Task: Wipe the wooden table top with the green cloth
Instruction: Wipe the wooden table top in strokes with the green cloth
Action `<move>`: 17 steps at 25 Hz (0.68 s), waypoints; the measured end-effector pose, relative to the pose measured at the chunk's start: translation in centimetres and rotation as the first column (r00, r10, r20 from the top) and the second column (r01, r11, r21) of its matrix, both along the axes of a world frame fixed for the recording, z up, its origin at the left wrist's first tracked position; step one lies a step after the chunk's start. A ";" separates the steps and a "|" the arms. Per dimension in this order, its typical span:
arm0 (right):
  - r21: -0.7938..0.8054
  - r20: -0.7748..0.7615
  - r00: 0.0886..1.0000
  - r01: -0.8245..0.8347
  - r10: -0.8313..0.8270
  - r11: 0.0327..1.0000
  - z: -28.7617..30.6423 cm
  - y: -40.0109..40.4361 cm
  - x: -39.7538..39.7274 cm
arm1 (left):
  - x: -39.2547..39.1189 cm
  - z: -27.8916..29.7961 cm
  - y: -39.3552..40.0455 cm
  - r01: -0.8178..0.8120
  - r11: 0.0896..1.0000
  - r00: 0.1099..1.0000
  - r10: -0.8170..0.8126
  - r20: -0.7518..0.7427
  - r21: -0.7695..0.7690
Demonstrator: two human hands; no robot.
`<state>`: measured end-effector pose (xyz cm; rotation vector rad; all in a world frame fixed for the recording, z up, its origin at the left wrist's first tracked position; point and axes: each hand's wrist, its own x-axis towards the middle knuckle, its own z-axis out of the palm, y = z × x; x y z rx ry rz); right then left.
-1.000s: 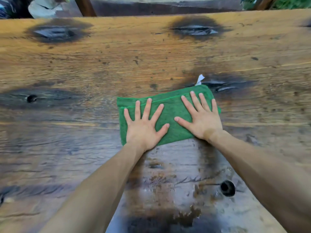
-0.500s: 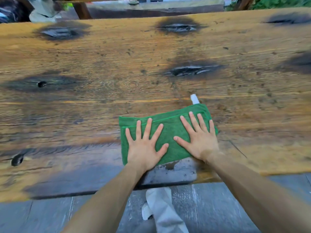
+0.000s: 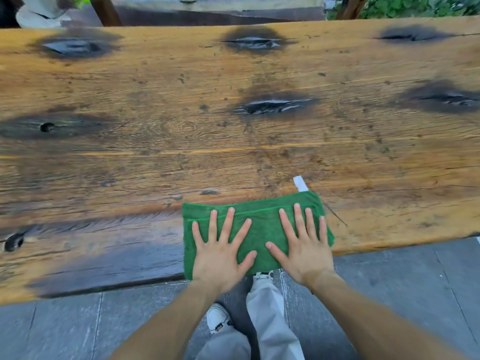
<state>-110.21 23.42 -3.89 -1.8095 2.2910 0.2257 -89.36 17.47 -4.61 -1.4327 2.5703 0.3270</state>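
Green cloth point(image 3: 259, 229) at the wooden table top's point(image 3: 181, 157) near edge, both hands flat, fingers spread.

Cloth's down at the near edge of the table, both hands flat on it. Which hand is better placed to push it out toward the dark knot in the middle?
Probably the right hand. It presses the green cloth on the side almost directly below that knot; the left hand sits further left.

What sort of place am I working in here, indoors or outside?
Probably an outdoor patio or garden seating area: green foliage grows beyond the rustic wooden table top, and grey paving slabs lie underfoot. Both hands press the green cloth.
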 end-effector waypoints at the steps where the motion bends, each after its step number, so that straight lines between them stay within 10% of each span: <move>1: -0.007 0.000 1.000 -0.008 0.008 1.000 -0.3 -0.4 0.4 | -0.2 0.0 -0.2 0.007 1.000 1.000 -0.007 -0.001 0.008; 17: -0.063 0.020 0.986 0.169 -0.168 0.984 -1.6 -11.1 -6.6 | -8.3 0.4 -10.6 0.014 0.999 0.999 -0.015 0.032 0.049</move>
